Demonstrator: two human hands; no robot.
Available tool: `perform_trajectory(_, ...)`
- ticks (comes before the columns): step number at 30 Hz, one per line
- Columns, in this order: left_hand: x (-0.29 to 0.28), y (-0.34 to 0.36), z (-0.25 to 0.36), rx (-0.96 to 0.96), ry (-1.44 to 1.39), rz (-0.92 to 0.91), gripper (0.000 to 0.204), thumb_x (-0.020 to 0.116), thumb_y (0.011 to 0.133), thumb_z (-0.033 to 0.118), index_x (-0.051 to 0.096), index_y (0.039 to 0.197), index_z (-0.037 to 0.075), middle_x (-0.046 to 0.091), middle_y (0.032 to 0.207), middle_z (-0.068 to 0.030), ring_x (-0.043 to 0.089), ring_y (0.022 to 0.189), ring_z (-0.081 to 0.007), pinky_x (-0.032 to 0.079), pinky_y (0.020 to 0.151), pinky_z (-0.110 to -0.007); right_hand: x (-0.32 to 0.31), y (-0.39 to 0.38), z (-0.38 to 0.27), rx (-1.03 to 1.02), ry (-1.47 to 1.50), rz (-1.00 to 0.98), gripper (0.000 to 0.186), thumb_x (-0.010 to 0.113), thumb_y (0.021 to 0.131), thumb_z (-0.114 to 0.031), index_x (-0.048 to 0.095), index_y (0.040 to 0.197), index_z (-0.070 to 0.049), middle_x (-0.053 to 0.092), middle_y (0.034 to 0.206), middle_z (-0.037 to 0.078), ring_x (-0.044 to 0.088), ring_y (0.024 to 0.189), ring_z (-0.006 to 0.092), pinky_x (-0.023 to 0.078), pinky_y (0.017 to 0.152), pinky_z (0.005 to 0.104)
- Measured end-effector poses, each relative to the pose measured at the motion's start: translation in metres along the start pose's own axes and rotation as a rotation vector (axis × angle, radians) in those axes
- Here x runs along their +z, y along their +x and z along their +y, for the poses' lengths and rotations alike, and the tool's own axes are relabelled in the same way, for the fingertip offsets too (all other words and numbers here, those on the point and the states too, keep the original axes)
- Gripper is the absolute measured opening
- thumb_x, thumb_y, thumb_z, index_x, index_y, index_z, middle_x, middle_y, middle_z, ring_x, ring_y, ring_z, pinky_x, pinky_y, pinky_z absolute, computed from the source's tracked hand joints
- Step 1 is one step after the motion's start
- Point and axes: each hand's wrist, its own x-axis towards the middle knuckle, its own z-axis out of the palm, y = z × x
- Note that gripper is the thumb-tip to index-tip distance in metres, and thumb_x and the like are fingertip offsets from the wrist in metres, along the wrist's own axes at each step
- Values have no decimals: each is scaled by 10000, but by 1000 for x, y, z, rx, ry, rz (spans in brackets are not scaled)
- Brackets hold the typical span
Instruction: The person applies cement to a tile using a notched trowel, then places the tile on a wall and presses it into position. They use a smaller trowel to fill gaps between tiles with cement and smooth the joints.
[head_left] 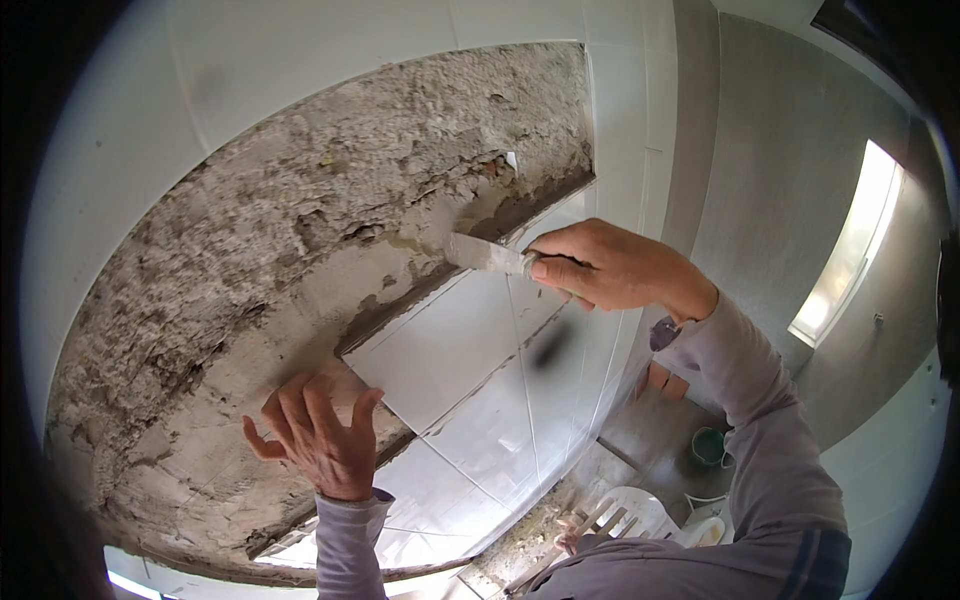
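My right hand [610, 265] is closed round the handle of a putty knife [482, 252]. Its flat metal blade points left, with the tip at the lower edge of the bared wall, just above the white tiles [440, 350]. My left hand [325, 435] has its fingers spread and bent, fingertips on the smoother mortar [370, 280] beside a tile corner. Above this stretches rough, pitted old mortar [400, 130]. Most of the putty knife's handle is hidden inside my right hand.
White tiles [330, 60] frame the bared patch above. At right are a grey wall [760, 150] and a bright narrow window [850, 245]. Below stand a white plastic chair [640, 510], a green bucket [708, 446] and some reddish blocks [665, 380]. Debris [540, 525] lies on the floor.
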Motion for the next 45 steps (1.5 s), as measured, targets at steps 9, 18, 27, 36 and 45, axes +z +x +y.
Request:
perform_trajectory(9, -5, 7, 5, 11, 63, -72, 595, 682, 721, 712, 573, 944, 171, 543, 967, 1, 521, 1062, -222, 137, 1084, -581, -46, -35, 37, 42, -126, 273, 277, 474, 1004, -242, 600, 934, -5, 567, 670, 55, 504, 521, 128, 407, 498, 308)
perform_trajectory(18, -19, 48, -16, 230, 3, 15, 181, 674, 884, 341, 651, 936, 170, 610, 1060, -9, 549, 1041, -221, 267, 1025, -482, 43, -91, 41, 16, 312, 275, 278, 533, 974, -188, 596, 1142, 25, 602, 722, 58, 510, 540, 118, 406, 514, 285)
perform_trajectory(27, -34, 40, -54, 255, -160, 116, 243, 711, 858, 345, 670, 1013, 162, 619, 1082, 5, 551, 1024, -210, 302, 984, -433, 101, -14, -52, -313, -123, -69, 175, 588, 944, -126, 569, 1061, 3, 635, 740, 160, 626, 645, 316, 450, 598, 426)
perform_trajectory(36, -15, -24, -123, -69, -198, 726, 363, 548, 980, 369, 565, 1184, 69, 356, 1377, -164, 286, 1348, -349, 248, 1097, -594, 95, 21, -109, -172, -551, -33, 265, 554, 974, -156, 537, 1145, 46, 613, 750, 227, 603, 702, 403, 464, 635, 461)
perform_trajectory(45, 9, -60, -142, -49, -198, 729, 423, 526, 964, 361, 483, 1280, 83, 187, 1547, -220, 27, 1482, -390, 32, 1155, -628, 121, -17, -155, -58, -828, 84, 291, 600, 919, -106, 517, 1137, 68, 628, 765, 250, 634, 714, 397, 482, 649, 473)
